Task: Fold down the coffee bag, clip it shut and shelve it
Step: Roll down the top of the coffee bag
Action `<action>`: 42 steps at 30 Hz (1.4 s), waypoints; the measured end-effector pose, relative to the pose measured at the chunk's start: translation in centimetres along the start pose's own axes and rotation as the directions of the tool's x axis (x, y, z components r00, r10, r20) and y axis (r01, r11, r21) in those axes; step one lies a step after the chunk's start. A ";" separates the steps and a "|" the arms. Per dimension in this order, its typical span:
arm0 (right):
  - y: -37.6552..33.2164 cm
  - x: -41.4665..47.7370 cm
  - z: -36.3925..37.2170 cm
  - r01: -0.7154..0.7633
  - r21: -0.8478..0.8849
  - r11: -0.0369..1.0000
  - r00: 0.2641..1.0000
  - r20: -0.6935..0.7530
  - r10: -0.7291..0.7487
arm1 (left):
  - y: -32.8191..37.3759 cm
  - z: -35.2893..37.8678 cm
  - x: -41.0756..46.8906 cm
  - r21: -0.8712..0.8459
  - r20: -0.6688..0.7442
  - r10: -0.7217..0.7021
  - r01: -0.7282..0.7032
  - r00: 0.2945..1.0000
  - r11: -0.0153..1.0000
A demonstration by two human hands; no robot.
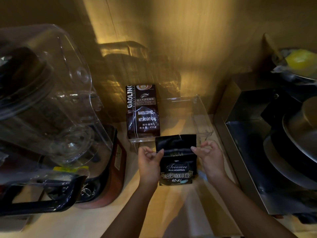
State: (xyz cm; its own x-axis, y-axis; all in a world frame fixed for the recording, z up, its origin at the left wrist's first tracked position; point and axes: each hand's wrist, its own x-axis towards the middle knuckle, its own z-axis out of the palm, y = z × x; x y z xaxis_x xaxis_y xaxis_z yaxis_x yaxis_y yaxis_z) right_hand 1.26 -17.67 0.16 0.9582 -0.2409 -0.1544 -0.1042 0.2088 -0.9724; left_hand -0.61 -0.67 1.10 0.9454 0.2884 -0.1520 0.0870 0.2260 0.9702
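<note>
task's barely begun imo: the small glossy black coffee bag w/ white "treasure blue mountain" print stands upright on the pale wooden counter, just in front of the clear acrylic shelf riser where a taller dark "baked coffee" bag already sits. top flap's up, unfolded, torn edge showing; no clip in view. so fold, clip, shelve all left. my left hand pinches the bag's left edge at the crease line, thumb + forefinger narrow, other fingers curled. right hand pinches the right edge likewise.
</note>
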 end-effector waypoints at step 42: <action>1.1 -1.6 -1.0 0.059 -0.318 0.946 0.993 0.113 -0.024 | 0.6 -0.9 -1.2 0.738 0.445 0.338 -0.554 0.829 0.385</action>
State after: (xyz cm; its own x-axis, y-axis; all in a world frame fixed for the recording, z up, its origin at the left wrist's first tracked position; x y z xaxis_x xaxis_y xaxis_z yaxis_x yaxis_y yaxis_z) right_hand -0.62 -17.99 -0.83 0.9845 -0.1371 -0.1098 -0.1262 -0.1177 -0.9850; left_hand -2.02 -0.05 1.71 0.9531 -0.0990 0.2860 -0.2580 -0.7596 0.5970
